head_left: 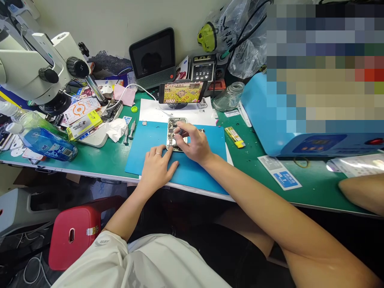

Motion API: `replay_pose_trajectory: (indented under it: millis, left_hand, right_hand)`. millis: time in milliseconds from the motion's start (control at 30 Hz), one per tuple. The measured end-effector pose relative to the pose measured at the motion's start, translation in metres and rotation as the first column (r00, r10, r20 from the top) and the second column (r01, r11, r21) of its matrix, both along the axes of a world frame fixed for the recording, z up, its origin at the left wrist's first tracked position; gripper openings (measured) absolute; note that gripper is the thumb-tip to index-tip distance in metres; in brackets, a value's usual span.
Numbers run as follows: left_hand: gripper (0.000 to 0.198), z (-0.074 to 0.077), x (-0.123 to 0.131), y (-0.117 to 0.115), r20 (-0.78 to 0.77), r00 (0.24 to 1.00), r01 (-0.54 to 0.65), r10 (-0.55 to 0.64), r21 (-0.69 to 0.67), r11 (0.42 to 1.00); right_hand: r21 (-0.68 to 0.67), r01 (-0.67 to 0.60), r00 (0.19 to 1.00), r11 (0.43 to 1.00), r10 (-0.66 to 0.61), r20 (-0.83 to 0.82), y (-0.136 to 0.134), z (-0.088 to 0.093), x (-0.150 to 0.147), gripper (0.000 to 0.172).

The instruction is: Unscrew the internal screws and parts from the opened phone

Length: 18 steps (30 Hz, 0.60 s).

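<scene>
An opened phone with bare inner parts lies on a blue mat. Spread over the mat, my left hand has its fingers apart, with a ring on one finger and a fingertip at the phone's lower edge. My right hand is above the phone, thumb and fingers pinched on a small dark tool, apparently a screwdriver, whose tip is hidden. A small metal part rests at the mat's upper left.
Behind the mat a propped phone shows a game. Left are a microscope, bottles, tissue and two screwdrivers. Right are a glass jar, a yellow packet, a blue machine and another person's arm.
</scene>
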<state>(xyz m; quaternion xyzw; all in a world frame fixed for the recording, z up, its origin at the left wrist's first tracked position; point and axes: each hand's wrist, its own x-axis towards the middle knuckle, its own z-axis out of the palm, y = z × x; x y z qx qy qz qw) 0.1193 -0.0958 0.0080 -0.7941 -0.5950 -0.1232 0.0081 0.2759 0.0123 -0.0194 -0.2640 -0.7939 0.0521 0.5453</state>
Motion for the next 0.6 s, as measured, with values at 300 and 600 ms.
replay_pose_trajectory:
  millis: [300,600]
  left_hand:
    - [0.049,0.0004,0.0001,0.0004,0.002,1.0,0.003,-0.003,-0.002,1.0]
    - [0.049,0.0012,0.0003,-0.0001,-0.002,1.0,-0.001,0.001,-0.007,1.0]
  right_hand:
    - [0.042,-0.019,1.0,0.999,0.019,0.003,0.0007,-0.0006,0.0001,0.052]
    - [0.023,-0.024,1.0,0.999,0.024,0.014,0.0005,-0.0016,0.0008,0.048]
